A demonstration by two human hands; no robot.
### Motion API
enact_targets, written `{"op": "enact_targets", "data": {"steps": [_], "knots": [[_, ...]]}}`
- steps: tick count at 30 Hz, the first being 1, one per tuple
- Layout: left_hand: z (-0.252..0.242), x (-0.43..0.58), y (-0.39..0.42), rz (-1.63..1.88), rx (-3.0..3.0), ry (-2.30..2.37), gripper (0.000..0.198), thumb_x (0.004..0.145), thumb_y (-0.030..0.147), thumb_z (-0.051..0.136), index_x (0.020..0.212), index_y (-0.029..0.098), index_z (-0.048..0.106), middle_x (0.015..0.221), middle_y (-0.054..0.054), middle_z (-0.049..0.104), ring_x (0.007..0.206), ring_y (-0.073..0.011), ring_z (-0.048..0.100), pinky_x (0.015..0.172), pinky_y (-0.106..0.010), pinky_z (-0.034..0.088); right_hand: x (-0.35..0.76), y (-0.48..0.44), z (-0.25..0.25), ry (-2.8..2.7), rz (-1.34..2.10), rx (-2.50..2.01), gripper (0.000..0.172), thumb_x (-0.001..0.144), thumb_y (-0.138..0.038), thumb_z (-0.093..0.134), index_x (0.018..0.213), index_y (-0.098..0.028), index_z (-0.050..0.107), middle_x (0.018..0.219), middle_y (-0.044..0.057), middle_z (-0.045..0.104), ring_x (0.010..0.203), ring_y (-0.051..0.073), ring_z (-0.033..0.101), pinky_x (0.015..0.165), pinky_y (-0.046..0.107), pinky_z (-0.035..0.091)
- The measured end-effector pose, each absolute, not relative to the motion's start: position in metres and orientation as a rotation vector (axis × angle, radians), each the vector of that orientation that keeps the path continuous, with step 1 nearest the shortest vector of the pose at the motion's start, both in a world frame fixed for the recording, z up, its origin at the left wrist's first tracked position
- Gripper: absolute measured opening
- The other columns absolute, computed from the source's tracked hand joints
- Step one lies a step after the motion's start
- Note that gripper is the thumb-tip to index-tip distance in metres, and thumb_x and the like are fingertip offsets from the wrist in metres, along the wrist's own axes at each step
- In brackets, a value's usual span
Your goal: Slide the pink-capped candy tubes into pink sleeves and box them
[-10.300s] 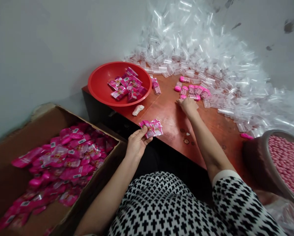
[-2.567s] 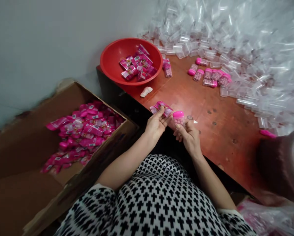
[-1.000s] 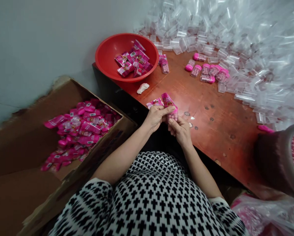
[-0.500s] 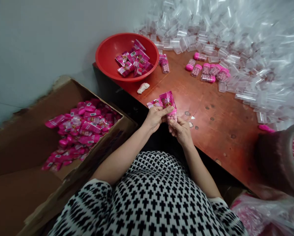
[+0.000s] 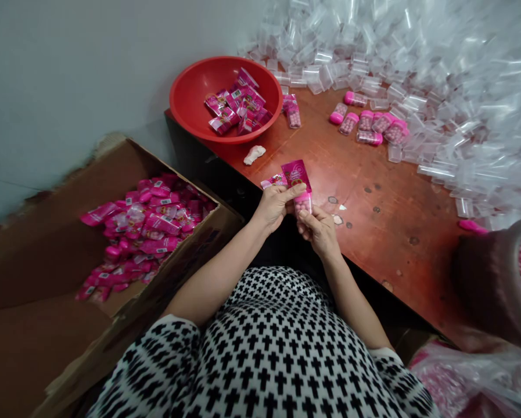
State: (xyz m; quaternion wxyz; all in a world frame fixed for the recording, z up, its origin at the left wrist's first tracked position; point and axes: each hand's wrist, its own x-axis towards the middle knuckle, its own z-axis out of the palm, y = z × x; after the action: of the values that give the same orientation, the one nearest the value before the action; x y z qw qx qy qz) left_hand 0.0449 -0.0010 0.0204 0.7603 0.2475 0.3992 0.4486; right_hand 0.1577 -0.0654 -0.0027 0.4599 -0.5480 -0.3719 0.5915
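Note:
Between my hands, at the table's near edge, is a small clear jar of pink candy balls (image 5: 303,203) with a pink printed wrapper (image 5: 295,173) over its top end. My left hand (image 5: 274,206) is closed, its thumb pressing on the wrapper just above the candy. Another pink wrapper (image 5: 276,181) sticks out behind the left fingers. Lower down, my right hand (image 5: 320,229) is closed around the bottom of the jar, thumb on its side. The curled fingers of both hands are partly hidden.
A red bowl (image 5: 186,110) with several pink wrappers stands at the back left. The cardboard box (image 5: 20,267) on the left holds many wrapped jars. Clear empty jars (image 5: 473,116) heap along the back right. Several pink-capped filled jars (image 5: 365,121) lie before them. A dark bucket (image 5: 482,278) holds pink balls.
My hands stay in nearly the same place. The wrapper's top has tipped slightly to the left and away, and the view has shifted a little.

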Motion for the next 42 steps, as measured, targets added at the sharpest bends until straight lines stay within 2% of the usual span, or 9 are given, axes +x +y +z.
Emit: {"op": "enact_targets", "data": {"steps": [5,9,12,16,21,26,32,36,42], "knots": [[0.018,0.033,0.006,1.024,0.465,0.876,0.023,0.067,0.027,0.077,0.075,0.008,0.067,0.072,-0.010,0.072,0.069,-0.0164,0.069,0.072,-0.028,0.055,0.187,-0.068,0.008,-1.210,1.289,-1.620,0.037,0.079,-0.054,0.056,0.067,-0.019,0.054,0.048,-0.004,0.050,0.038,0.008,0.040,0.039,0.022,0.027],[0.013,0.035,0.000,0.928,0.518,0.886,0.024,0.066,0.028,0.078,0.075,0.009,0.068,0.073,-0.010,0.072,0.072,-0.0174,0.070,0.075,-0.031,0.056,0.222,-0.060,0.023,-1.659,0.575,-2.176,0.041,0.073,-0.059,0.062,0.070,-0.019,0.061,0.058,0.005,0.059,0.060,0.021,0.057,0.057,0.031,0.039],[0.011,0.045,-0.010,0.864,0.576,0.914,0.027,0.061,0.030,0.081,0.072,0.009,0.068,0.072,-0.009,0.072,0.070,-0.0164,0.070,0.076,-0.030,0.055,0.231,-0.048,0.036,-1.688,0.228,-2.279,0.049,0.072,-0.062,0.063,0.090,-0.017,0.066,0.085,0.014,0.067,0.081,0.030,0.062,0.070,0.041,0.043],[0.014,0.054,-0.020,0.820,0.692,0.931,0.035,0.054,0.038,0.084,0.066,0.010,0.067,0.066,-0.005,0.069,0.063,-0.0140,0.066,0.072,-0.030,0.054,0.214,-0.032,0.040,-1.580,0.609,-1.685,0.051,0.075,-0.054,0.064,0.113,-0.021,0.057,0.097,0.008,0.067,0.084,0.021,0.062,0.072,0.035,0.047],[0.016,0.050,-0.024,0.830,0.788,0.917,0.036,0.058,0.045,0.081,0.071,0.012,0.071,0.069,-0.004,0.068,0.067,-0.0136,0.065,0.071,-0.028,0.053,0.198,-0.019,0.033,-1.228,0.940,-1.405,0.033,0.072,-0.037,0.070,0.098,-0.022,0.058,0.069,-0.003,0.060,0.060,0.011,0.055,0.056,0.025,0.044],[0.009,0.041,-0.023,0.896,0.699,0.845,0.033,0.064,0.043,0.077,0.075,0.013,0.072,0.074,-0.004,0.069,0.070,-0.0132,0.065,0.071,-0.029,0.056,0.192,-0.023,0.023,-1.109,1.202,-1.351,0.037,0.065,-0.034,0.075,0.094,-0.019,0.056,0.059,-0.007,0.054,0.052,0.009,0.050,0.052,0.023,0.041],[0.000,0.034,-0.023,0.923,0.561,0.996,0.030,0.055,0.031,0.084,0.065,0.009,0.067,0.067,-0.005,0.068,0.061,-0.0134,0.065,0.065,-0.029,0.057,0.201,-0.047,0.014,-1.435,0.634,-1.765,0.031,0.082,-0.044,0.059,0.099,-0.018,0.059,0.083,0.005,0.065,0.074,0.017,0.061,0.070,0.032,0.046],[0.004,0.035,-0.022,0.961,0.325,0.965,0.024,0.058,0.022,0.083,0.068,0.009,0.065,0.068,-0.005,0.069,0.059,-0.0132,0.065,0.062,-0.028,0.057,0.219,-0.048,0.021,-1.723,0.153,-2.223,0.044,0.080,-0.052,0.059,0.106,-0.016,0.060,0.108,0.016,0.062,0.096,0.028,0.059,0.076,0.039,0.045],[0.010,0.044,-0.015,1.051,-0.017,0.945,0.011,0.074,0.019,0.072,0.076,0.012,0.064,0.070,-0.002,0.069,0.062,-0.0122,0.066,0.072,-0.030,0.057,0.230,-0.033,0.023,-1.859,0.143,-2.452,0.038,0.090,-0.043,0.045,0.091,-0.009,0.063,0.097,0.021,0.065,0.084,0.028,0.064,0.069,0.037,0.046]]}}
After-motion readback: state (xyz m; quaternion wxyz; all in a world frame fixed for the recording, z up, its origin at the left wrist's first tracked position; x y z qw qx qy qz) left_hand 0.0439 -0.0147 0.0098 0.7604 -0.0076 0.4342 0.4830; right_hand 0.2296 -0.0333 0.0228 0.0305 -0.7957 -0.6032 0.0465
